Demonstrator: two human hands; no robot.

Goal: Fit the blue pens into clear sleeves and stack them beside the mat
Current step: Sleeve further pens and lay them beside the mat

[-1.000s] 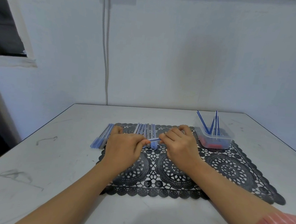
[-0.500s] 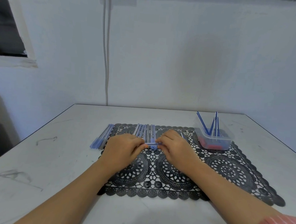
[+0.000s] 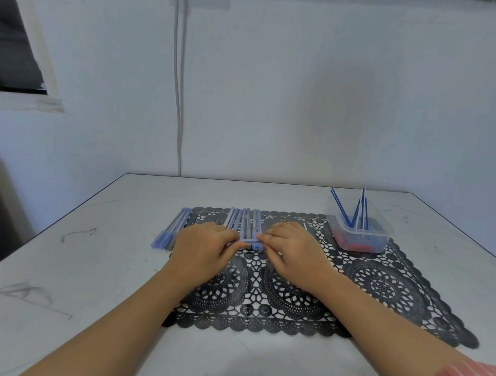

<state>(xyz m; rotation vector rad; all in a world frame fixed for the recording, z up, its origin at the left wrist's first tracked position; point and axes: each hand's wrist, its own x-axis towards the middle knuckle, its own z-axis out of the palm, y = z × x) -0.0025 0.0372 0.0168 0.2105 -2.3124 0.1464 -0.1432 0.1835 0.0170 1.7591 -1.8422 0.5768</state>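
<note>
left hand [image 3: 204, 248] and right hand [image 3: 292, 249] pinch one pen [image 3: 249, 241]

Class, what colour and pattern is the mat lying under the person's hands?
The flat lace-patterned mat is black, with openwork round medallions and a scalloped edge; the head view shows it.

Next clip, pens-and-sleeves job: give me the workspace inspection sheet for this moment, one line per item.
Surface: pale table with dark scuff marks; black lace mat lies on it.
Job's things: pen held crosswise above the mat; row of pens lies on the mat behind it; stack lies on the table at the mat's left edge; clear tub at the mat's far right corner, blue sticks standing in it.
Clutter: red pieces in the tub's bottom, kind unclear.
Hands: left hand and right hand each pinch an end of the pen.
Cables: pale cable runs down the wall.
Surroundings: white wall; dark window opening, upper left.
</note>
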